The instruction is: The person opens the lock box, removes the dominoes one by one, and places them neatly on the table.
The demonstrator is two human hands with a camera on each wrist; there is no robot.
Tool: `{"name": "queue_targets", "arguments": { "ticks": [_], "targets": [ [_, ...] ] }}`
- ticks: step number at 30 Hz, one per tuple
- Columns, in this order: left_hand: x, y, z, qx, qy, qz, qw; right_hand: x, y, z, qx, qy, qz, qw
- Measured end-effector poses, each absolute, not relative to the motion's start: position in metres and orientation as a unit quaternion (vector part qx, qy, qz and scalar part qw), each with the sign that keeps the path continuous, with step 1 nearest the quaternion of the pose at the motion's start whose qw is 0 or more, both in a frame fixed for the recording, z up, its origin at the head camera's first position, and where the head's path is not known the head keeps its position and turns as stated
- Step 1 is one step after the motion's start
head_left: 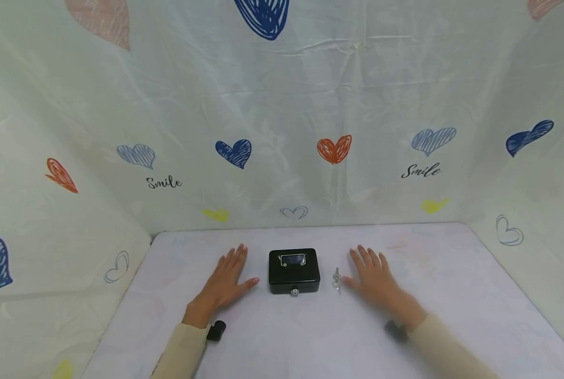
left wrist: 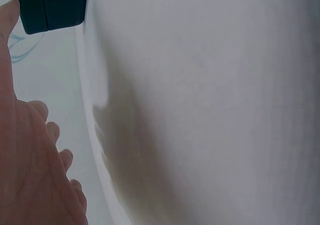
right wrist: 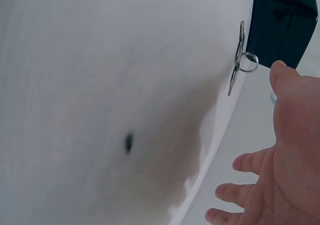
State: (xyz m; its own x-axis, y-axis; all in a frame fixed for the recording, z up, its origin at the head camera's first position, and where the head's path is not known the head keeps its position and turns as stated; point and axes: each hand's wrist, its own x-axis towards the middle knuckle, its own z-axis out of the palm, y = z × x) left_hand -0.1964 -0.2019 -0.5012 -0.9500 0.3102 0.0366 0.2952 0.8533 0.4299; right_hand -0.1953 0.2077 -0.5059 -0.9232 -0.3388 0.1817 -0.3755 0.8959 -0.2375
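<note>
A small black cash box [head_left: 293, 273], lid down, stands on the table with its carry handle on top and a round silver lock at the front. To its right lie keys on a ring [head_left: 336, 280], also visible as the keys [right wrist: 236, 60] in the right wrist view. My left hand [head_left: 225, 281], fingers spread, is left of the box and holds nothing. On the other side my right hand [head_left: 375, 278] is spread too, its thumb close to the keys. The left wrist view shows the left palm [left wrist: 35, 165] over its shadow, with part of the box above.
A white cloth-like cover lies on the table [head_left: 300, 337]. Behind and at both sides hangs a pale curtain [head_left: 282, 105] printed with hearts and the word Smile. Dark wrist cameras sit under both forearms, the left camera [head_left: 216, 330] more sharply seen.
</note>
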Motion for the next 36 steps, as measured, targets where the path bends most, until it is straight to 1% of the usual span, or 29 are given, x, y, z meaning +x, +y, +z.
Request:
{"name": "queue_targets", "arguments": {
  "ticks": [4, 10, 15, 22, 27, 36],
  "targets": [
    [-0.195, -0.198, -0.5, 0.167, 0.96, 0.225, 0.011, -0.193, 0.2, -0.502, 0.177, -0.972, 0.139, 0.061],
    [-0.195, -0.193, -0.5, 0.168, 0.963, 0.212, 0.018, -0.193, 0.191, -0.502, 0.17, -0.974, 0.138, 0.051],
    [-0.194, -0.188, -0.499, 0.178, 0.961, 0.21, 0.013, -0.191, 0.185, -0.503, 0.174, -0.974, 0.134, 0.062],
    [-0.195, -0.181, -0.496, 0.181, 0.962, 0.2, 0.038, -0.19, 0.179, -0.506, 0.187, -0.97, 0.134, 0.082],
    [-0.192, -0.177, -0.496, 0.18, 0.96, 0.208, 0.042, -0.189, 0.175, -0.507, 0.184, -0.969, 0.135, 0.09],
    [-0.189, -0.166, -0.496, 0.177, 0.94, 0.285, 0.056, -0.189, 0.166, -0.505, 0.157, -0.973, 0.141, 0.094]
  ]
}}
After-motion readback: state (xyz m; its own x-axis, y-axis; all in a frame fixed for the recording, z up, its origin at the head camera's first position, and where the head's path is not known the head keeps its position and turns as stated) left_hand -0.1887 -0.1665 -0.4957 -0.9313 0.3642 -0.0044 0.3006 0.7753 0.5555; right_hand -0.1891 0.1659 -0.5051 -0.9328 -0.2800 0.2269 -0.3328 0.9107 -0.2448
